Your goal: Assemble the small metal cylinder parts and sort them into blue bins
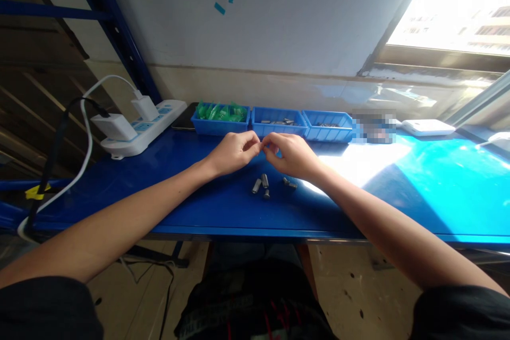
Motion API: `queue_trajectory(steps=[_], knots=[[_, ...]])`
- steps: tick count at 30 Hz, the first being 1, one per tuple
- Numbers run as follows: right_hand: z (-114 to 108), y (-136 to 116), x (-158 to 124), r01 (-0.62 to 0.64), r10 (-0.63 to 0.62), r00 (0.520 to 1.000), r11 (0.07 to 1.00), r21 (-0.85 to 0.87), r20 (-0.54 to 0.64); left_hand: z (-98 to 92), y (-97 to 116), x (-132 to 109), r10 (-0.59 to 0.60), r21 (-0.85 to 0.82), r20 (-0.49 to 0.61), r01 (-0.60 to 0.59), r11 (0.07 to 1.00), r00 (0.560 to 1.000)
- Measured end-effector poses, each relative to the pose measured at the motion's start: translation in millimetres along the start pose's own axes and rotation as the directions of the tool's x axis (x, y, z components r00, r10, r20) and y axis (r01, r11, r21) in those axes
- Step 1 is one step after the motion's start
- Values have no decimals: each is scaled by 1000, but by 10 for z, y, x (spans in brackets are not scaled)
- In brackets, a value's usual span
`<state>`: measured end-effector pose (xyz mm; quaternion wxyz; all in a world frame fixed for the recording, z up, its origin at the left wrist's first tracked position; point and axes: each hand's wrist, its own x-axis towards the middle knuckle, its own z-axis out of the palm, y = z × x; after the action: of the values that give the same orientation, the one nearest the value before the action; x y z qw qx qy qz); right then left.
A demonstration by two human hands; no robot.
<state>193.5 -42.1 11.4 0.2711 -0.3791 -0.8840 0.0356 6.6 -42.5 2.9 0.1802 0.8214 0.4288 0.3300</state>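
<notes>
Left hand (233, 151) and right hand (292, 155) are pinched shut tip to tip, contents indiscernible; metal parts (265, 180) are laid just bodyward, nearest the right hand.

We are in a small assembly workshop: a blue workbench (159, 207), parts bins (279, 131) at twelve o'clock, loose metal fasteners (261, 185) before us, steel racking (115, 32) at ten o'clock, and a power strip (153, 128) at eleven.

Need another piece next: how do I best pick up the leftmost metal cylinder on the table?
Pinch the leftmost metal cylinder across its middle, coming from above and its left. It lies flat on the blue table, and another piece sits close on its right, so that side looks crowded.
</notes>
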Motion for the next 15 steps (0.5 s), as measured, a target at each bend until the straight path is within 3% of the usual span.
queue_trajectory(steps=[5,15], knots=[[-10,103,10,91,-92,996,993,73,10,-2,-42,14,-11,10,-18,11,1000,1000],[-30,6,-6,56,-57,998,998,-25,-37,-5,-11,6,-29,-55,18,30,998,999]])
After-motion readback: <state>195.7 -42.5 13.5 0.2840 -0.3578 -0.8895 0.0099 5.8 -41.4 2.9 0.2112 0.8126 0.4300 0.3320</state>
